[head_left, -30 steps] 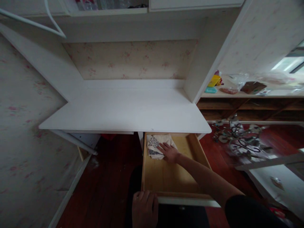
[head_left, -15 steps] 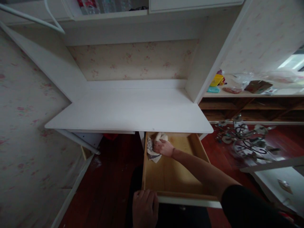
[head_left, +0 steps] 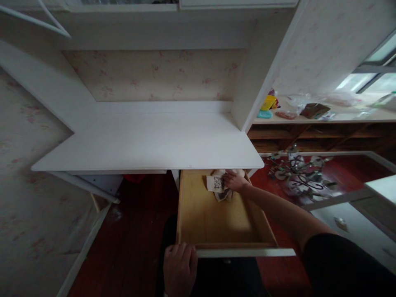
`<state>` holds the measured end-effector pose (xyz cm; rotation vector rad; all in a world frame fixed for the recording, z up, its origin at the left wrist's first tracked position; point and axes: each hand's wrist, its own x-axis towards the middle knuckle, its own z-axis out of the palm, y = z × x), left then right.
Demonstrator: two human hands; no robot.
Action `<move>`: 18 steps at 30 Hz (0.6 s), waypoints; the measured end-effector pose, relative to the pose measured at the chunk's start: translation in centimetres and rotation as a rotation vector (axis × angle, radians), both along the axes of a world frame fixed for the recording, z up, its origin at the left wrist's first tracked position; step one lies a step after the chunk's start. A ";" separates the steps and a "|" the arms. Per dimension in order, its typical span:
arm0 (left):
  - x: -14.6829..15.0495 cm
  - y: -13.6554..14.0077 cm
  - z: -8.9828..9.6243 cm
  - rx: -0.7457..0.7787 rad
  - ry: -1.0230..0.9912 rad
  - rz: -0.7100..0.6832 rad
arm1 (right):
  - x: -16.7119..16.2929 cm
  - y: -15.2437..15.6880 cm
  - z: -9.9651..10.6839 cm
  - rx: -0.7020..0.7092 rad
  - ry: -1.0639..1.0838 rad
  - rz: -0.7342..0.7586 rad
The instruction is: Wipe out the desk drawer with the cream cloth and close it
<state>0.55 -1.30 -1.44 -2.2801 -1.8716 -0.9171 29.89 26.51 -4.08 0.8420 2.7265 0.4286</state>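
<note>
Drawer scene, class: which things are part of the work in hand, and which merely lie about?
In hand:
drawer
patterned cloth
right hand on the cloth
left hand on the drawer front

Lying about:
white desk top
shelf clutter
metal fixture on the floor

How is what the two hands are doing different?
The right hand reaches deep into the drawer, while the left hand stays at its front edge. The right hand presses a patterned cloth; the left hand grips only wood. Both touch the same drawer.
</note>
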 end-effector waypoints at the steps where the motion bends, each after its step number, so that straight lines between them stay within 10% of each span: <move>1: 0.0 0.0 0.0 -0.002 0.003 -0.008 | 1.3 -0.8 0.3 -0.009 -0.028 -0.048; 18: 0.0 -0.1 0.8 -0.050 -0.022 -0.010 | 0.0 -16.0 5.4 -0.767 0.099 -0.548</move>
